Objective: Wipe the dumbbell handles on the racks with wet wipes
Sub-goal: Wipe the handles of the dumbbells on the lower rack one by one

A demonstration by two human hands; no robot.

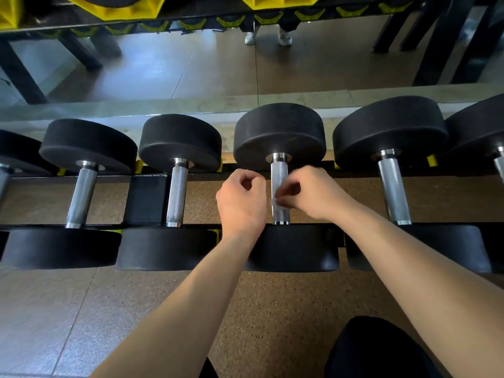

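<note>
Pinching a wet wipe (pixel 277 202) to the dumbbell handle (pixel 278 173), the right hand (pixel 313 195) faces the left hand (pixel 240 203), curled, hold unclear.

Black, round-headed dumbbells (pixel 180 137) lie side by side across a black rack (pixel 147 199). Their knurled steel handles (pixel 177 195) bridge its two rails. A small pale wipe (pixel 276 200), hard to make out, lies against one handle near the middle of the row.
</note>
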